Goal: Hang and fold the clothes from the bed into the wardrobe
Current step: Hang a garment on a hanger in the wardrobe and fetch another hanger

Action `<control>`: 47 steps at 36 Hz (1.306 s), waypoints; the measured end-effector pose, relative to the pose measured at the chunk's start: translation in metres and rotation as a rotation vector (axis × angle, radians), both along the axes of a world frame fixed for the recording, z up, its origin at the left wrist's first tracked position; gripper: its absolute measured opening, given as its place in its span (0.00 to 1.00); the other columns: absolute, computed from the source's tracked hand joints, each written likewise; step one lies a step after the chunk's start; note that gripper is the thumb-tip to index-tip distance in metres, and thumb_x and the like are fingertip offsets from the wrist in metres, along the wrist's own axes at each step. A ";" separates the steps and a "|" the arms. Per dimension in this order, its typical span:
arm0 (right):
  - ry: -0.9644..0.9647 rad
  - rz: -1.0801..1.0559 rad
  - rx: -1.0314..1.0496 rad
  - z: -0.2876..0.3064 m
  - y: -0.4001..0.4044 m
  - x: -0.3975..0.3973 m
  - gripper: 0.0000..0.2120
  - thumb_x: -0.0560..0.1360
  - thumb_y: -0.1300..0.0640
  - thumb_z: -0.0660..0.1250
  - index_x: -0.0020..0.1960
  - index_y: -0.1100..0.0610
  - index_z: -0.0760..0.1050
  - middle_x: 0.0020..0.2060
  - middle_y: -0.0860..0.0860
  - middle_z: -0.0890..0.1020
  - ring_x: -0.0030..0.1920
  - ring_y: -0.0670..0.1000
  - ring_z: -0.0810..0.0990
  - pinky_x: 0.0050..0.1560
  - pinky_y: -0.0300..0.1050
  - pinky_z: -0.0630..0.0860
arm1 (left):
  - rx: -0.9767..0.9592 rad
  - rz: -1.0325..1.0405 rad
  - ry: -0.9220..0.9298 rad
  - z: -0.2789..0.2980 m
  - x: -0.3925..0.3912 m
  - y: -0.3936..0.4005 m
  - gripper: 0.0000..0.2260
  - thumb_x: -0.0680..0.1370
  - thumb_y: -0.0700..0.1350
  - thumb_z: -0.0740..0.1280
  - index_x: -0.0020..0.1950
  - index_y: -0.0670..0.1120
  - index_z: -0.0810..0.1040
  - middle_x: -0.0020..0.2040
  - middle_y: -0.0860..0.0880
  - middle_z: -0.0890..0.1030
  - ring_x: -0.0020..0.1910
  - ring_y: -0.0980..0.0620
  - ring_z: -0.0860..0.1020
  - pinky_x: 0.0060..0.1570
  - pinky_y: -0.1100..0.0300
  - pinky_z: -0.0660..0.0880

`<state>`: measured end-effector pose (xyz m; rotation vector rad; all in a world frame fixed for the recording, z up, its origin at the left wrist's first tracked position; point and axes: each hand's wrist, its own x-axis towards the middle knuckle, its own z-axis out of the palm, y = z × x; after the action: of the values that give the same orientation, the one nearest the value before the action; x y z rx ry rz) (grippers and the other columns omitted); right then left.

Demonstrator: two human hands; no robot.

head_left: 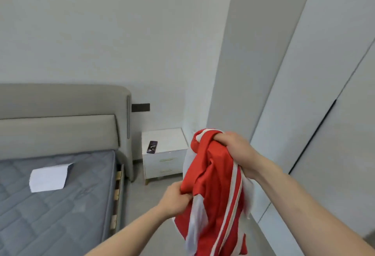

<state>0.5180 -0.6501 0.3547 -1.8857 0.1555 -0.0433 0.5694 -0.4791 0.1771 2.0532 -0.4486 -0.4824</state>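
Observation:
A red garment with white stripes (215, 190) hangs bunched in the air between the bed and the wardrobe. My right hand (237, 152) grips its top in a fist. Lower and to the left, my left hand (178, 196) pinches a fold of the red cloth. The bed (56, 205) lies at the left with a grey quilted mattress. The wardrobe (324, 97) stands at the right, its pale doors closed, with a dark gap along one door edge.
A white sheet of paper (49, 177) lies on the mattress. A white nightstand (164, 154) with a dark phone (152, 147) on top stands in the corner beyond the garment. Grey floor runs between bed and wardrobe.

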 end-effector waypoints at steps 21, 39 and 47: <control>0.282 -0.522 -0.182 -0.082 -0.304 -0.041 0.16 0.74 0.55 0.75 0.60 0.56 0.78 0.42 0.49 0.84 0.43 0.47 0.82 0.45 0.41 0.77 | -0.112 -0.239 -0.219 0.174 0.136 -0.211 0.11 0.78 0.41 0.64 0.40 0.46 0.84 0.40 0.46 0.85 0.43 0.49 0.83 0.51 0.50 0.79; 0.233 -0.532 -1.190 -0.030 -0.564 0.102 0.32 0.78 0.57 0.64 0.79 0.54 0.57 0.78 0.49 0.55 0.68 0.56 0.69 0.57 0.49 0.76 | 0.144 -0.265 -0.373 0.224 0.207 -0.385 0.11 0.74 0.36 0.63 0.43 0.48 0.83 0.36 0.52 0.86 0.37 0.55 0.85 0.45 0.58 0.80; 0.525 -0.377 -1.536 -0.007 -0.597 0.139 0.10 0.75 0.64 0.62 0.55 0.56 0.72 0.63 0.53 0.71 0.42 0.54 0.71 0.43 0.47 0.72 | 0.160 -0.208 -0.368 0.240 0.226 -0.410 0.13 0.73 0.34 0.62 0.43 0.49 0.83 0.37 0.51 0.86 0.38 0.53 0.85 0.45 0.56 0.82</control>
<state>0.6571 -1.2467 0.3475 -3.3239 1.0791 0.1161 0.7955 -0.8891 0.4170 2.2691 -0.8734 -0.2666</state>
